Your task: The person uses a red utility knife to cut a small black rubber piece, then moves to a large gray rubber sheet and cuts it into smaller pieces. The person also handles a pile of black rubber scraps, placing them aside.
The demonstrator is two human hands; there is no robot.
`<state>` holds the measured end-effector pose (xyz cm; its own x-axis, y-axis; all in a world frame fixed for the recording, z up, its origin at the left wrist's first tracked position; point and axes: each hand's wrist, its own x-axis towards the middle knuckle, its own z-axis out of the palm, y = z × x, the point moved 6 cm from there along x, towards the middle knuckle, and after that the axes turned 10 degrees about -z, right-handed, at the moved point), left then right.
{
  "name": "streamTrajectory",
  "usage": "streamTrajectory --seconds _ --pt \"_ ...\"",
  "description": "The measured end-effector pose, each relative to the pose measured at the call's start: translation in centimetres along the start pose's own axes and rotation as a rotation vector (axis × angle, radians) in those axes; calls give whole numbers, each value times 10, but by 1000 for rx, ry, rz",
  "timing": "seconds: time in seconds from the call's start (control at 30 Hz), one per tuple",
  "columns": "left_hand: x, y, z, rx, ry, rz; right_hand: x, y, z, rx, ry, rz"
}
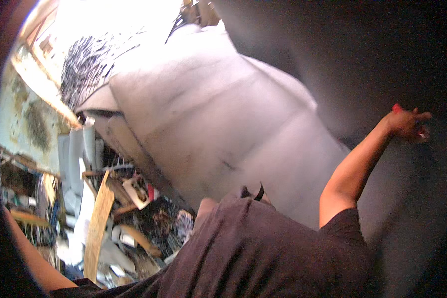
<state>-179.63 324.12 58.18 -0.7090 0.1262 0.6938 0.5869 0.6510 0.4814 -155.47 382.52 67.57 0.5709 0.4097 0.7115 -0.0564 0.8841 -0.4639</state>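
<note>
Far out at the right, against the dark wall [333,59], the right hand [406,124] closes on a small red thing [397,107]; left hand unseen.

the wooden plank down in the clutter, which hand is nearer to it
Left. Only the left forearm shows, passing just beside the wooden plank; the right hand reaches far off on the opposite side.

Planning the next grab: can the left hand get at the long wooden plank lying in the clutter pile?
Probably, but unconfirmed: the left forearm runs along the frame's edge beside the wooden plank, with nothing between them, yet the hand itself is out of view.
</note>
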Motion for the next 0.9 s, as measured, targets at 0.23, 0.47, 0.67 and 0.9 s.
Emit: streamTrajectory --seconds 0.23,0.47,0.67,0.9 --pt "34 -61 -65 59 162 -336 -67 -30 149 -324 -332 -307" --pt "145 -158 -176 -16 431 -389 -58 -47 244 -241 -483 -406" --pt "206 -249 -143 -310 272 -527 -82 -42 312 -292 -639 -364" --pt "284 -284 -95 -22 495 -501 -138 -42 405 -341 -783 -322"
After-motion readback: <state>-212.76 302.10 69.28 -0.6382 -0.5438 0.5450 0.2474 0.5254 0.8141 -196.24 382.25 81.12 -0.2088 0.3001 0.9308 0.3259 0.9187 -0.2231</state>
